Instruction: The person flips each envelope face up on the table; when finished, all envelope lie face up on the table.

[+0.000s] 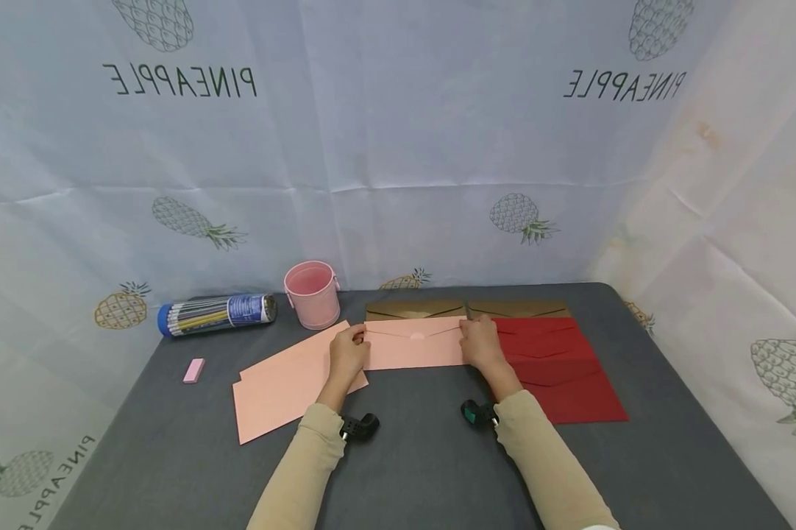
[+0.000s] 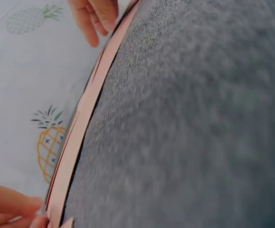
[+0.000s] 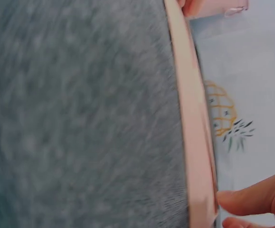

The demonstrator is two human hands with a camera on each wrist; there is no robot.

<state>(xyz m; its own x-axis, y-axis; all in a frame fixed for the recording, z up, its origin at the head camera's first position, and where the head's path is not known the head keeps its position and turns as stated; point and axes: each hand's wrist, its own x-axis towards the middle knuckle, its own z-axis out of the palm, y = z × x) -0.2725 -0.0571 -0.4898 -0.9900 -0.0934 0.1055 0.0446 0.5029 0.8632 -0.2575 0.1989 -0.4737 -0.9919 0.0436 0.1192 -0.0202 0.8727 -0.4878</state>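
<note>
A pink envelope (image 1: 414, 352) with its pointed flap at the far side lies across the middle of the table. My left hand (image 1: 347, 355) pinches its left end between thumb and finger, seen low in the left wrist view. At the right end, my right hand (image 1: 480, 342) holds the edge, its thumb (image 3: 241, 199) against it in the right wrist view. More pink envelopes (image 1: 279, 390) lie overlapping, slanted under and beside my left hand. Overlapping red envelopes (image 1: 570, 383) lie to the right of my right hand. Gold-brown envelopes (image 1: 411, 308) show behind the pink one.
A pink bucket (image 1: 313, 296) stands at the back, left of the middle. Beside it lies a clear tube of pencils (image 1: 218, 314) with a blue end. A small pink eraser (image 1: 194, 370) is at the left. White cloth (image 1: 398, 147) printed with pineapples hangs behind the table.
</note>
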